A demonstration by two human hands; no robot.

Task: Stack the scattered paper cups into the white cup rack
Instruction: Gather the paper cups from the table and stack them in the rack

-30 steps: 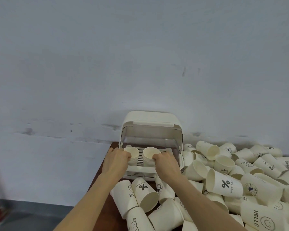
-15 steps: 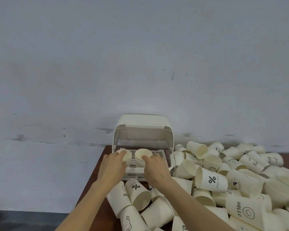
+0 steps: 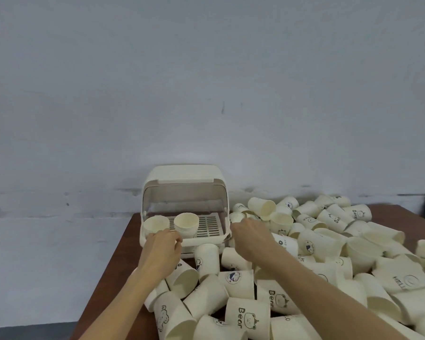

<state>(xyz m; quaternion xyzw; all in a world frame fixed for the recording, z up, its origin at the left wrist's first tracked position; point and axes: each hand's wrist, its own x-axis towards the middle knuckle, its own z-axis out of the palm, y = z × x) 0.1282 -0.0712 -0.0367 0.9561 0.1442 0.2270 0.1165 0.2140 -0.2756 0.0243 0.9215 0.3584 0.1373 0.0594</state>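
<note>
Sitting at the back left corner of the brown table (image 3: 123, 256), right up against the pale wall (image 3: 206, 82), is the white cup rack (image 3: 183, 182) with its domed lid flipped up and open. Inside, on the slatted tray (image 3: 210, 225), there are two paper cups standing upright, mouths up: the left cup (image 3: 155, 224) is in the front left corner and the second cup (image 3: 186, 224) is just beside it on the right. The rest of the tray is bare grid.

The left hand (image 3: 161, 251) is at the rack's front edge, fingers curled loosely together, tips right by the base of the second cup. Honestly I can't tell from this angle if it's touching that cup or just the rack's rim, and it doesn't look like it's gripping anything.

The right hand (image 3: 252, 238) is off to the right of the rack, knuckles up, fingers bent down over the loose pile of cups (image 3: 329, 253); whether they've pinched one I can't tell, since they're hidden behind the hand.

That pile covers most of the table, cups lying on their sides every which way, some printed "Bear" (image 3: 247, 315) or "HELLO" (image 3: 400, 282).
</note>
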